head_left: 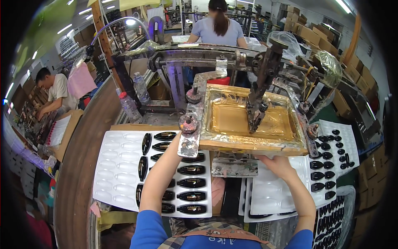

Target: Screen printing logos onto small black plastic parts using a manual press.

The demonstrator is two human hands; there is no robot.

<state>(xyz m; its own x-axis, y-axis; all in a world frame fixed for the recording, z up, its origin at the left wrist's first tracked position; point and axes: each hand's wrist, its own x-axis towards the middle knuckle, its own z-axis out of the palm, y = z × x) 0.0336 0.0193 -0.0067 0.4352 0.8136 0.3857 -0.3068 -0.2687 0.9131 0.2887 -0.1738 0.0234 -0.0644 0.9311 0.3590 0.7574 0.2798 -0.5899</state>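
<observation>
A wooden screen-printing frame [253, 146] with gold ink [232, 118] on its mesh is clamped in a dark metal press in front of me. A squeegee holder [262, 89] comes down onto the inked area. My left forearm reaches up to the paint-spattered metal bracket [188, 147] at the frame's left; the hand is hidden behind it. My right hand [277, 165] is at the frame's front edge, its fingers out of sight underneath. Between the arms, below the frame, is a metal fixture [234, 167]. Glossy black pieces with gold print [191, 182] lie in the left white tray [116, 198].
More white trays [273, 191] lie at right, with small black pieces [323, 165] beyond. A curved brown belt [74, 178] runs along the left. Plastic bottles [130, 107] stand beside the press. Two people work nearby, one ahead and one at left. Boxes [323, 35] are stacked at right.
</observation>
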